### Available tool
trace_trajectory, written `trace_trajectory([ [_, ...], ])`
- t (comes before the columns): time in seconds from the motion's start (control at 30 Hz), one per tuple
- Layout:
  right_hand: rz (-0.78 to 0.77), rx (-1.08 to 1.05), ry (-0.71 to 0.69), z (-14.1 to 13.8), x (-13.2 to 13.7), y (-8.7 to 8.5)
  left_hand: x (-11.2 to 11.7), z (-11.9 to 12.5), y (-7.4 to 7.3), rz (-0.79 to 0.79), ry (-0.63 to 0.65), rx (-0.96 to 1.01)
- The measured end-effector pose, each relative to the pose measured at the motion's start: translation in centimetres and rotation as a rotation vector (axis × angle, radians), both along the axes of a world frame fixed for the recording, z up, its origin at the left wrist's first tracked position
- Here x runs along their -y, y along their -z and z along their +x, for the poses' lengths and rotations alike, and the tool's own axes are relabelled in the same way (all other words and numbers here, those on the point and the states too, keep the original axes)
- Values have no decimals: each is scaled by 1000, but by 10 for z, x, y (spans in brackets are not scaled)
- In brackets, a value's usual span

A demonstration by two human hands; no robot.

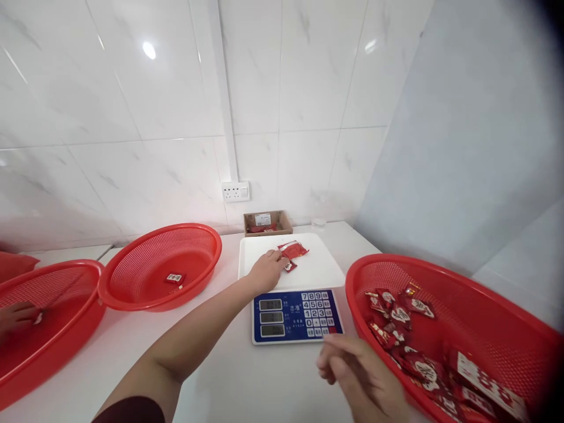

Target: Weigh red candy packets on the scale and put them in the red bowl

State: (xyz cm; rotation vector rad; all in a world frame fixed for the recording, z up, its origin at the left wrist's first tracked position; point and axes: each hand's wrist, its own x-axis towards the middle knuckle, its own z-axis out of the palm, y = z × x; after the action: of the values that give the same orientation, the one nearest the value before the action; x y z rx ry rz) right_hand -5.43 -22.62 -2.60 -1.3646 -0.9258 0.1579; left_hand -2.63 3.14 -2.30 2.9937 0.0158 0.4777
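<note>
My left hand (pixel 267 272) reaches over the white weighing pan (pixel 251 249) of a digital scale. Its fingers close at a small red packet (pixel 289 266), whose far edge shows past the fingertips. Just behind lies a larger red packet (pixel 294 249) on the same pan. My right hand (pixel 359 373) hovers near the front right corner of the scale's blue keypad panel (pixel 297 316), fingers loosely curled, thumb apart, and nothing visible in it. Beside that hand, a red perforated basket (pixel 489 305) holds several red printed packets (pixel 425 370).
A second red basket (pixel 161 235) with a few small packets (pixel 175 278) stands left of the scale. Farther left, another person's hand (pixel 17 320) is inside a third red basket (pixel 57 352). Behind the scale sits a cardboard box (pixel 288 223), below a wall socket (pixel 235 191).
</note>
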Motion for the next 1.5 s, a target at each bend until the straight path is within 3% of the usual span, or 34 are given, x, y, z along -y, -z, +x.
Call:
trace_trajectory([
  [0.03,-61,-114,-68,3,-10,10,-1,3,0,-8,-6,5],
  [0.17,-208,-423,-95,10,-34,54,-2,0,-2,-70,18,-8],
  [0.27,-306,-488,-150,16,-39,80,-6,-13,-3,-162,37,-20],
  [0.37,-377,-489,-175,19,-39,98,-11,-30,-2,-292,-32,12],
  [0.57,-473,-231,-102,9,-38,110,-21,-44,-9,-641,-288,193],
  [0.7,-465,-192,-60,5,-38,112,-26,-45,-15,-851,-362,281],
  [0.83,-461,-193,-54,6,-37,114,-27,-55,-19,-916,-408,351],
  [0.97,-455,-189,-54,6,-36,113,-30,-76,-29,-862,-451,398],
  [1.03,-454,-190,-59,6,-36,111,-37,-92,-38,-748,-522,423],
  [1.13,-480,-180,-85,8,-36,109,-60,-119,-52,-392,-709,372],
  [1.27,-514,-164,-151,11,-35,107,-95,-145,-59,-15,-939,133],
  [1.37,-485,-179,-138,11,-36,107,-101,-141,-55,51,-876,90],
  [1.5,-445,-215,-75,8,-37,106,-72,-99,-37,-11,-572,38],
])
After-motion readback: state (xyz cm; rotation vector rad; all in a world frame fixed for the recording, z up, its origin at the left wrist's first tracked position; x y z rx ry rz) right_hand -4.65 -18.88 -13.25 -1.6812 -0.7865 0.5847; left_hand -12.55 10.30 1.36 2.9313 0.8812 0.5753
